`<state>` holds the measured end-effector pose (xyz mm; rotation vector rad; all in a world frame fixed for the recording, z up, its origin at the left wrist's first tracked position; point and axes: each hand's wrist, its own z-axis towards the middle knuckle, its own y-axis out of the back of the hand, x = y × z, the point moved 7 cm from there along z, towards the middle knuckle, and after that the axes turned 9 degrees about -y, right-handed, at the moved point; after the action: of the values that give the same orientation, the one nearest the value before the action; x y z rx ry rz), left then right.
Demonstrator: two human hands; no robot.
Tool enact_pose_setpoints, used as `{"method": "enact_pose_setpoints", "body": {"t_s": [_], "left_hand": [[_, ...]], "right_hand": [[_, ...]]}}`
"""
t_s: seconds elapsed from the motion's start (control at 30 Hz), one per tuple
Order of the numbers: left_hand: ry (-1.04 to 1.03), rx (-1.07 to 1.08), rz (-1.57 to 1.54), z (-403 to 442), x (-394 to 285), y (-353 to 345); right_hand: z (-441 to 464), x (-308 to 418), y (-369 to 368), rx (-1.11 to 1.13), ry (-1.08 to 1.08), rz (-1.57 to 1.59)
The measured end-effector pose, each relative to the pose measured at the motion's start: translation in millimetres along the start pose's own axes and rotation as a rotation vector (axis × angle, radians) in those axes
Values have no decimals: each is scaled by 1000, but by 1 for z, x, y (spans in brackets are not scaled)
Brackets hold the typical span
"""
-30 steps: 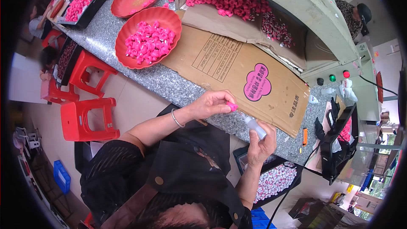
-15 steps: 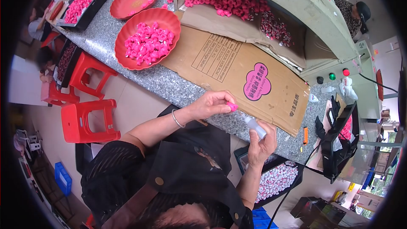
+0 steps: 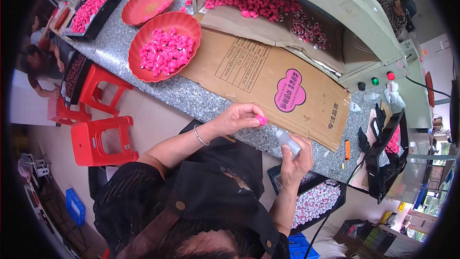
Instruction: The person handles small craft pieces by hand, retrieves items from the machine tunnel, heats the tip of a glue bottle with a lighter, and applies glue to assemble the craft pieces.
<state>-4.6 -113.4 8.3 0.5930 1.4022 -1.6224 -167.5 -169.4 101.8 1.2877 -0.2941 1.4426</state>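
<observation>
Above the counter's front edge, my left hand [image 3: 239, 118] pinches a small pink piece [image 3: 261, 120] between thumb and fingertips. My right hand [image 3: 298, 158] is wrapped round a small translucent bottle [image 3: 288, 143], whose narrow tip points toward the pink piece without visibly touching it. Behind both hands, a flat cardboard sheet [image 3: 230, 74] with a pink printed label [image 3: 290, 90] lies on the speckled counter [image 3: 201, 100]. A red bowl [image 3: 135, 62] to the left holds many pink pieces [image 3: 167, 52].
Another red bowl [image 3: 148, 5] sits behind. A pale machine [image 3: 354, 5] with heaped pink pieces stands at the back. Black trays [image 3: 103, 17] hold more pieces. An orange tool [image 3: 347, 149] lies at right. Red stools [image 3: 91, 141] and other people [image 3: 38, 62] are at left.
My hands and what they hold look almost unmoved. The view has shifted slightly. At the far left, a co-worker has leaned further into view, with an arm reaching out.
</observation>
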Motion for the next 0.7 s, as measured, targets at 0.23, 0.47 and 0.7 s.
{"method": "enact_pose_setpoints", "body": {"t_s": [0.23,0.47,0.7], "left_hand": [[7,9,-11,0,-1,-2],[13,13,-28,-1,1,-1],[-34,6,13,0,-2,0]], "right_hand": [[0,1,1,3,4,-3],[0,1,0,-3,19,-10],[0,0,-1,-1,5,-1]]}}
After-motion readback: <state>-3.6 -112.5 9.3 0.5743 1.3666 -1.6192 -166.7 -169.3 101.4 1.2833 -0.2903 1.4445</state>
